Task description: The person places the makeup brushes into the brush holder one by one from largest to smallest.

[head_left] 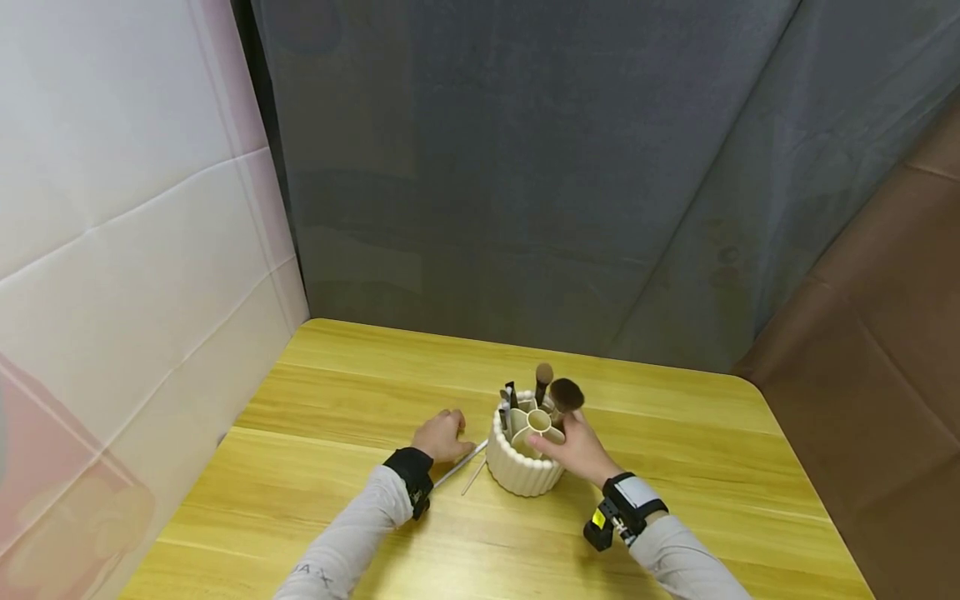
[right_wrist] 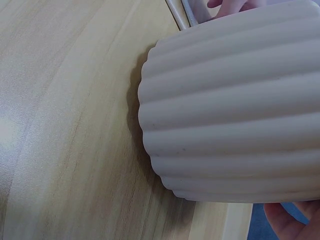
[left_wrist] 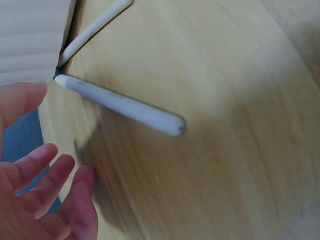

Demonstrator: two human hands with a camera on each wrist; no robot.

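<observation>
The right hand (head_left: 573, 450) is gripping a fluffy brush (head_left: 566, 393), seating it in the ribbed holder (head_left: 522, 471) mid-bench. The left hand (head_left: 442, 435) is resting open beside a white stick (left_wrist: 120, 105), probably the next pick, needing a pinch.

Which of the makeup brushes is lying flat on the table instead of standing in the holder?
The white-handled brush lying by the left hand, left of the ribbed holder. The brown-tipped brushes stand upright in the holder.

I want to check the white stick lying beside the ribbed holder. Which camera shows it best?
The left wrist view: the white stick fills the frame, lying on the table. The head view shows it small; the right wrist view only its end.
</observation>
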